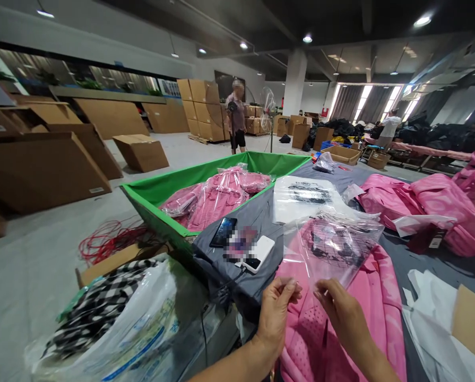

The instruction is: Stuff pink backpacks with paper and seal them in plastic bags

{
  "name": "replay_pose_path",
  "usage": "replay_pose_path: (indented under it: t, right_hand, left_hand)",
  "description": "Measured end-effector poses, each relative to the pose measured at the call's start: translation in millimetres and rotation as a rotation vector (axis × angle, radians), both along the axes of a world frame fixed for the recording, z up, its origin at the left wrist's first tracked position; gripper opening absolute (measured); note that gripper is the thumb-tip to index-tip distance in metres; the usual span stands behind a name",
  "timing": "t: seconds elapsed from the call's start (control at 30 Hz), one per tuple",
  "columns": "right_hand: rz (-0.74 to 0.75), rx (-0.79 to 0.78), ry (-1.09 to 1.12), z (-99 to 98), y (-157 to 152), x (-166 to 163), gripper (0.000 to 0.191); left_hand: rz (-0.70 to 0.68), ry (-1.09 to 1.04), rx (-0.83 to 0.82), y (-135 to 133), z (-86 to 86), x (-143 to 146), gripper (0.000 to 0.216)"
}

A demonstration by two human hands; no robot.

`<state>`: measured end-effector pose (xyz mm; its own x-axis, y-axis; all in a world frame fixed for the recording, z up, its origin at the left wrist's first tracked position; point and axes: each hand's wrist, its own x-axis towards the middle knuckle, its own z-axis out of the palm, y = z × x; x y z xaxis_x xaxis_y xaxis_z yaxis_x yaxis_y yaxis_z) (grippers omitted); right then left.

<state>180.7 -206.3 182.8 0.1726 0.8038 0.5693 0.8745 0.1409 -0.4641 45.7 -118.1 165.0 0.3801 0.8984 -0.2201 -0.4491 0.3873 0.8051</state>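
A clear plastic bag (336, 244) with black print lies over the upper part of a pink backpack (380, 297) on the grey-covered table. My left hand (275, 307) pinches the bag's near edge at its left side. Just across from it, my right hand (340, 305) has its fingers closed on the same edge, further right. The backpack's dotted padded part shows below and between my hands. Beyond the bag lies a stack of flat printed plastic bags (307, 196).
Left of the table stands a green-lined bin (149, 193) with bagged pink backpacks (221, 196). A phone (223, 232) and a white power bank (260, 253) lie nearby. More pink backpacks (448, 204) sit at right, beside white paper (436, 313). A person (236, 116) stands beyond the bin.
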Motion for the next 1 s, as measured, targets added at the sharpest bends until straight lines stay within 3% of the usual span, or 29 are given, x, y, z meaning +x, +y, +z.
replay_pose_path:
  t: [0.13, 0.23, 0.3, 0.37, 0.43, 0.53, 0.6, 0.7, 0.77, 0.87, 0.93, 1.0]
  right_hand:
    - [-0.019, -0.067, 0.448, 2.2, 24, 20, 0.038]
    - [-0.014, -0.052, 0.641, 13.1, 47, 28, 0.039]
    - [-0.062, -0.015, 0.55, 21.6, 59, 20, 0.035]
    - [-0.119, 0.016, 0.361, 28.9, 64, 3, 0.027]
    - [-0.113, 0.016, 0.139, 33.7, 63, -16, 0.017]
    - [-0.083, 0.039, -0.245, 35.7, 52, -28, 0.015]
    - [-0.15, 0.084, -0.432, 36.0, 43, -18, 0.016]
    - [-0.341, 0.171, -0.383, 43.7, 33, 18, 0.011]
    - [-0.389, 0.254, -0.115, 55.1, 30, 40, 0.012]
    - [-0.342, 0.408, 0.256, 71.7, 26, 52, 0.011]
    - [-0.34, 0.481, 0.24, 73.2, 21, 50, 0.007]
    - [-0.366, 0.449, 0.047, 63.0, 16, 49, 0.011]
  left_hand:
    - [-0.028, 0.215, 0.291, 10, -17.8, -12, 0.036]
    - [-0.027, 0.514, 0.686, 18, -29.0, -19, 0.024]
    - [0.095, 0.655, 0.968, 19, -30.8, -19, 0.018]
    - [0.275, 0.733, 1.17, 21, -27.0, -17, 0.046]
    - [0.368, 0.786, 1.298, 26, -18.1, -15, 0.057]
    - [0.363, 0.764, 1.35, 43, 0.8, -19, 0.034]
    - [0.415, 0.715, 1.309, 55, 12.1, -27, 0.032]
    - [0.516, 0.667, 1.294, 55, 15.0, -36, 0.032]
    - [0.49, 0.641, 1.355, 40, 3.7, -34, 0.034]
    - [0.341, 0.594, 1.45, 13, -26.2, -23, 0.034]
    - [0.22, 0.564, 1.44, 5, -45.8, -16, 0.033]
    - [0.157, 0.553, 1.336, 5, -60.3, -14, 0.035]
